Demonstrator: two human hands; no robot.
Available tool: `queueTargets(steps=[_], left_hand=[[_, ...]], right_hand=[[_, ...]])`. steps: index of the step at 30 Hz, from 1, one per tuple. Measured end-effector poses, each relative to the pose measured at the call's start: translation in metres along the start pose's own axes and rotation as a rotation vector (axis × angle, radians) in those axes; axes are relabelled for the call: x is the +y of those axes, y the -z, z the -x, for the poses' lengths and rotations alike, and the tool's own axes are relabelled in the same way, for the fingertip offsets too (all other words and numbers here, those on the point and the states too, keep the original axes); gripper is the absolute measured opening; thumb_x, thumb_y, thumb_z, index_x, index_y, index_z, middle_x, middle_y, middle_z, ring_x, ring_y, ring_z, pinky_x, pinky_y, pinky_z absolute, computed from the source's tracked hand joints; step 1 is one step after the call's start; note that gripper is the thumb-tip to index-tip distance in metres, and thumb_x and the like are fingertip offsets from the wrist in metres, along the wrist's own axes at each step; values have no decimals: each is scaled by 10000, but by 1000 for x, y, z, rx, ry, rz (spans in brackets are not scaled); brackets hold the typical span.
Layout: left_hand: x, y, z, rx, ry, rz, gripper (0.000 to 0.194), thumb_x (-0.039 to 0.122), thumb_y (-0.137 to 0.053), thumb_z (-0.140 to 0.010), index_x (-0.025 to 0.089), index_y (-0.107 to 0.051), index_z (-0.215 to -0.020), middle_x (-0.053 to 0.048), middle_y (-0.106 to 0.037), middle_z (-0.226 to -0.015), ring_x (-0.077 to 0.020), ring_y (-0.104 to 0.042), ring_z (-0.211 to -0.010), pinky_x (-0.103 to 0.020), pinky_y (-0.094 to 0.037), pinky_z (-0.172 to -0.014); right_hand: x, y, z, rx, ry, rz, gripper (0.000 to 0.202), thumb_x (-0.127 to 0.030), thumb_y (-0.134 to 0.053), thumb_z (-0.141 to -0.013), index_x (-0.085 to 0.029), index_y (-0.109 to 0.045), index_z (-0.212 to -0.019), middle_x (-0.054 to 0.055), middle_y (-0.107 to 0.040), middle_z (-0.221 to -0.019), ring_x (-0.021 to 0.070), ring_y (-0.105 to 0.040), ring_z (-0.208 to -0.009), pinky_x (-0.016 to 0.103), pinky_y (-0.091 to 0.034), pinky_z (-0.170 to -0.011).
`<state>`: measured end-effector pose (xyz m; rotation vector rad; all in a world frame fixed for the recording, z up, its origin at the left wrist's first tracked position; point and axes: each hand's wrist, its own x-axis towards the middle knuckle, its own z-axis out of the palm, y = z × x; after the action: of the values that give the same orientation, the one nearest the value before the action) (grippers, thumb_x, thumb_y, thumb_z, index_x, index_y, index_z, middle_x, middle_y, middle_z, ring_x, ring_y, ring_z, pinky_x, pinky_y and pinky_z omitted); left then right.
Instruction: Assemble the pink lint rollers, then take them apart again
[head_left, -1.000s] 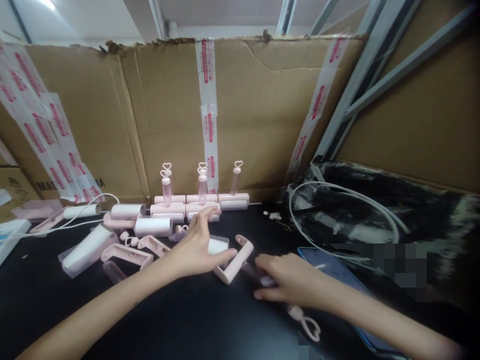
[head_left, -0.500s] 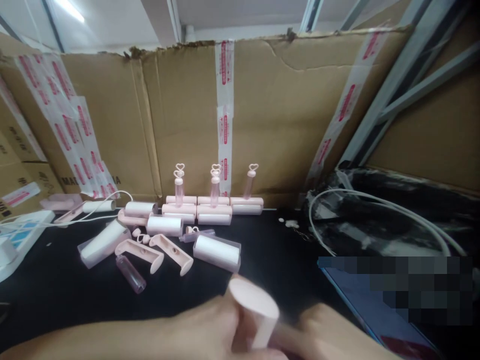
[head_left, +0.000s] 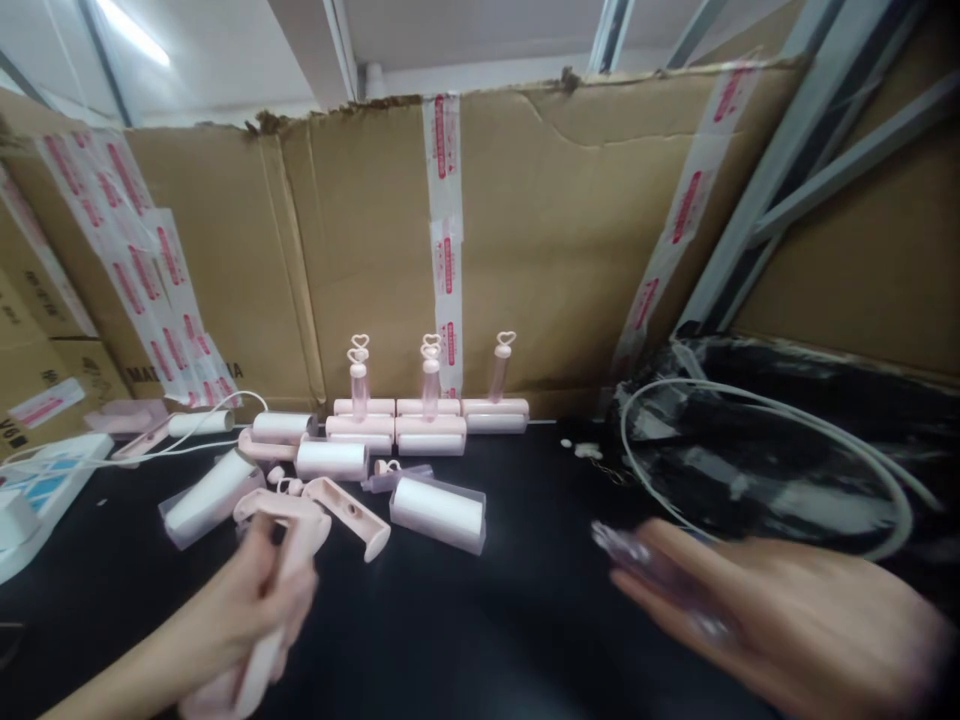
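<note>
While the left hand (head_left: 251,600) grips a pink roller frame (head_left: 281,590) low over the near left of the black counter (head_left: 465,620), the right hand (head_left: 780,620), fingers extended, holds a clear pink tube (head_left: 660,580) at near right.

The right hand (head_left: 780,620) is motion-blurred, so its grip on the clear tube (head_left: 660,580) is unclear. The pink frame (head_left: 262,610) below the left hand (head_left: 251,600) grip is cut off by the bottom edge.

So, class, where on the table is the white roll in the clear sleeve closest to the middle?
The white roll lies on its side on the black table, centre-left in the head view, just right of a pink handle bracket and in front of the row of finished rollers.
</note>
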<state>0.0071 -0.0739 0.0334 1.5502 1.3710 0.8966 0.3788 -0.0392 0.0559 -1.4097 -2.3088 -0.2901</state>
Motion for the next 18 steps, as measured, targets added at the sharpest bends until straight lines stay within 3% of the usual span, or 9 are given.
queueTargets(steps=[3,5,8,10,12,15,16,18], left_hand=[[12,-23,-23,-160,-340,-558,261,417,-501,-836,186,-519,-957,-24,-596,-813,-174,-591,-713,-293,-489,-664],[19,-47,-42,-251,-552,-812,233,346,-524,-838,206,-527,-1024,-55,-580,-973,-236,-564,-915,-375,-465,-795],[25,-71,-65,-251,-670,-832,489,329,-663,-743,198,-453,-1164,-100,-529,-1106,-294,-487,-1067,-457,-419,-886],[28,-76,-75,-235,-634,-607,819,435,-786,-570,192,-370,-1233,-131,-468,-1203,-316,-438,-1135,-478,-388,-932],[34,-77,-80,-313,-502,-251,1012,574,-781,-470,199,-289,-1271,-138,-464,-1200,-295,-484,-1087,-461,-412,-901],[43,-82,-81,-643,-219,262,895,697,-614,-603,175,-289,-1254,-82,-577,-960,-187,-604,-782,-366,-481,-722],[46,-84,-80,-742,-155,361,821,687,-595,-639,157,-343,-1213,-47,-588,-851,-144,-595,-658,-318,-482,-650],[47,-86,-76,-830,-67,412,675,588,-658,-666,145,-432,-1122,24,-556,-687,-72,-519,-477,-230,-442,-525]], right_hand=[[-3,2,-31,-129,123,87,84,-279,-547,-762,-243,-518,-833,-13,-585,-510,168,-541,-427,269,-276,-441],[-8,-5,-45,-170,170,25,171,-237,-515,-775,-227,-506,-946,-19,-631,-603,160,-595,-501,241,-339,-470],[-12,-14,-53,-107,239,-25,297,-302,-496,-847,-222,-449,-1129,-19,-674,-731,138,-628,-551,213,-369,-480],[-15,-14,-51,-5,351,31,253,-303,-496,-867,-211,-464,-1100,-18,-681,-733,129,-609,-506,217,-366,-467],[-24,-10,-48,112,552,162,150,-215,-466,-879,-206,-508,-1023,-2,-692,-764,128,-592,-494,235,-378,-481],[-40,-1,-44,253,821,322,251,-89,-371,-882,-198,-564,-998,40,-695,-897,134,-615,-597,261,-427,-556],[-44,2,-43,279,846,343,272,-80,-356,-882,-190,-576,-998,54,-689,-937,136,-620,-631,266,-438,-577],[-48,5,-40,297,777,325,220,-168,-377,-908,-180,-586,-976,77,-672,-985,137,-615,-631,266,-445,-567]])
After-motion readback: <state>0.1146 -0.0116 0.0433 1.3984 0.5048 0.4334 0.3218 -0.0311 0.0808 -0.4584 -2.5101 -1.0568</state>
